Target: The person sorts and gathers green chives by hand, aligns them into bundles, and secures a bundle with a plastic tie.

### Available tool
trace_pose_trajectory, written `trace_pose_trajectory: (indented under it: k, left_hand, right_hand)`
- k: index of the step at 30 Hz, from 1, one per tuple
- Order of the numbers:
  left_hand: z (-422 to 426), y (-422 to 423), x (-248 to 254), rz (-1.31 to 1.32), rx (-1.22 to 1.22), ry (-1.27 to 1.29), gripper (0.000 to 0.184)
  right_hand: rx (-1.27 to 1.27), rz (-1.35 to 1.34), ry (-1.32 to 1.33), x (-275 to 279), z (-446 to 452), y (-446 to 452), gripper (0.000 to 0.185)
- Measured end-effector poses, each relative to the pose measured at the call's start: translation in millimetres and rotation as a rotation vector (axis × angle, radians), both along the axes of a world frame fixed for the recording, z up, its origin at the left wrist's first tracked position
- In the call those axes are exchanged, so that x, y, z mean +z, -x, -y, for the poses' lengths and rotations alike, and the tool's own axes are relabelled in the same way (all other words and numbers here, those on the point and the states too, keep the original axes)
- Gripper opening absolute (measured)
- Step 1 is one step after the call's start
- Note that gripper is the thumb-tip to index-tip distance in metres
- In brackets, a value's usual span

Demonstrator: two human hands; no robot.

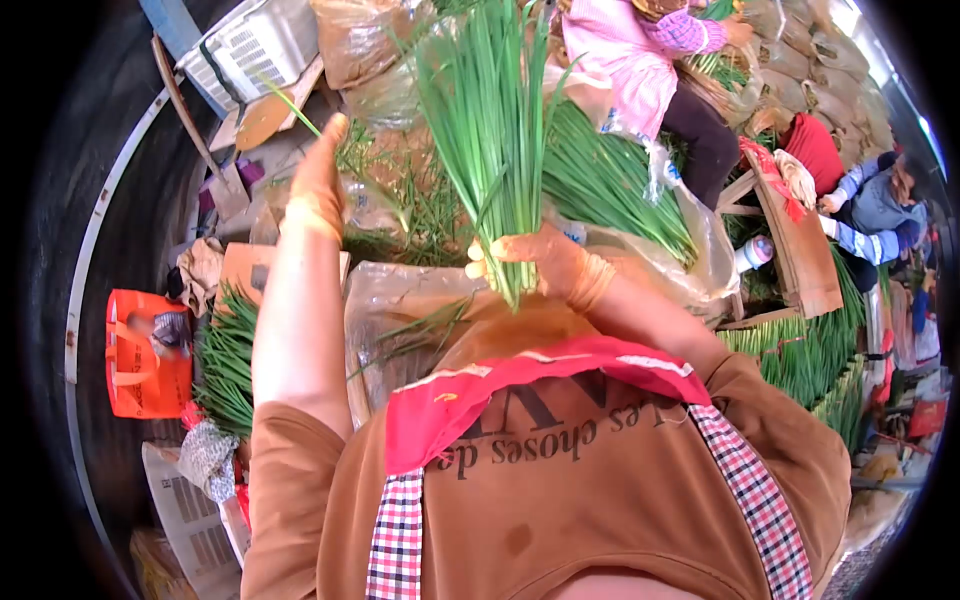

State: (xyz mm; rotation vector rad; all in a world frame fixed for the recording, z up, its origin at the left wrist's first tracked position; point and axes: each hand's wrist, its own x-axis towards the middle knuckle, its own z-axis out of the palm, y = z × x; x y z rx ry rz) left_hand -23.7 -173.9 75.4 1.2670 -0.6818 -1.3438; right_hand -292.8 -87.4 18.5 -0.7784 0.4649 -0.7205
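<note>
"What are the fingers doing?"

"On the right hand (562,264) they are clamped around a bunch of long green stalks (490,150), near its pale lower ends."

"And the left hand (320,185)?"

"Raised, well apart from the bunch, its fingers close together. A thin leaf (292,108) meets the fingertips, but I can't tell whether they pinch it."

"Where's the bunch, exactly?"

"In front of the chest, its leaves fanning away from the wearer, just beyond a clear plastic sheet (395,300)."

"Farther out?"

"To its right, a heap of greens (610,175) lies on plastic; past that sits a person in pink (608,60). Over on the left are a shovel (229,193) and an orange bag (130,378)."
</note>
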Motion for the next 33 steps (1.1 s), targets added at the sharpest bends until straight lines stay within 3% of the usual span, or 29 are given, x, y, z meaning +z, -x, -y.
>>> trace_pose_trajectory:
  k: [1,3,6,8,10,13,17,20,21,24,26,27,30,32,33]
  left_hand:
    - [-9.4,4.3,-1.0,-0.035,-0.229,0.007,0.081]
    - [-17.0,13.2,-66.9,-0.090,-0.356,-0.017,0.079]
    - [-45.5,39.2,-101.0,0.021,-0.913,0.216,0.058]
    - [-75.6,61.3,-69.9,-0.321,-0.864,0.063,0.075]
    - [-82.0,62.8,-85.1,-0.133,-0.771,0.374,0.082]
    - [-106.8,65.2,-96.4,-0.308,-0.581,0.327,0.085]
    - [-126.4,64.0,-109.9,-0.489,-0.545,0.274,0.078]
    - [-142.4,67.0,-91.5,-0.526,-0.530,0.167,0.071]
    - [-146.3,67.1,-92.5,-0.514,-0.498,0.140,0.061]
    - [-145.6,69.0,-89.5,-0.499,-0.627,0.186,0.051]
    - [-147.5,68.2,-98.1,-0.494,-0.624,0.107,0.045]
    - [-150.1,70.2,-91.9,-0.491,-0.629,0.112,0.045]
    - [-146.2,66.7,-98.7,-0.395,-0.695,0.178,0.040]
    - [-151.5,63.0,-88.8,-0.423,-0.728,0.072,0.038]
    - [-155.1,64.6,-83.4,-0.492,-0.685,0.033,0.037]
  right_hand:
    - [0.000,0.024,0.038,-1.3,2.2,-1.3,0.046]
    - [0.017,0.004,0.081,-7.7,6.8,-2.7,0.042]
    - [0.084,-0.170,0.257,-16.7,10.3,-22.4,0.045]
    - [0.048,-0.057,0.375,-31.0,5.6,-38.9,0.057]
    - [0.071,-0.302,0.632,-20.1,2.3,-39.1,0.055]
    - [0.381,-0.636,0.698,-15.7,9.5,-38.0,0.051]
    - [0.625,-0.711,0.806,7.7,4.7,-41.2,0.056]
    - [0.755,-0.618,0.283,-2.9,2.3,-46.0,0.057]
    - [0.788,-0.585,0.109,-5.8,1.8,-46.3,0.057]
    - [0.914,-0.750,0.480,-9.2,-0.3,-42.6,0.058]
    - [0.661,-0.359,-0.338,-18.2,-21.2,-31.1,0.046]
    - [0.643,-0.260,-0.521,-14.8,-30.1,-28.3,0.046]
    - [0.721,-0.590,0.008,14.3,-31.1,-15.8,0.039]
    - [0.864,-1.017,0.773,60.5,-22.2,-5.2,0.033]
    - [0.695,-0.982,0.826,69.8,-9.5,1.2,0.030]
